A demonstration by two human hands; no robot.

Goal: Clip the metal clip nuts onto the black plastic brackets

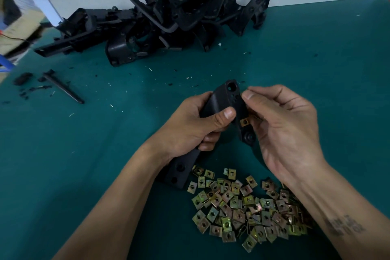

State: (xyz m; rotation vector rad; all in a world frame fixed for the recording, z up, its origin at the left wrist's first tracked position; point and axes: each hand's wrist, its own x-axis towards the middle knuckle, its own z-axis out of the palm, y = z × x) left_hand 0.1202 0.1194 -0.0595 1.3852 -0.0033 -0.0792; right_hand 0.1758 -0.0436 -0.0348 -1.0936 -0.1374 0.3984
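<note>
My left hand (194, 124) grips a black plastic bracket (225, 99) round its middle, thumb across the front. The bracket's lower end (179, 173) reaches down below my wrist. A brass-coloured clip nut (244, 122) sits on the bracket's right edge. My right hand (287, 129) curls round that edge, its thumb tip on the bracket's upper face and its fingers behind by the clip nut. A heap of several loose clip nuts (247, 207) lies on the green table (105, 154) just in front of me, partly under my right forearm.
A big pile of black brackets (160, 21) lies at the back against the white wall. Broken black plastic bits and a thin black rod (63, 88) lie at the left. A cardboard box (14, 27) stands past the table's left edge. Small shavings dot the mat.
</note>
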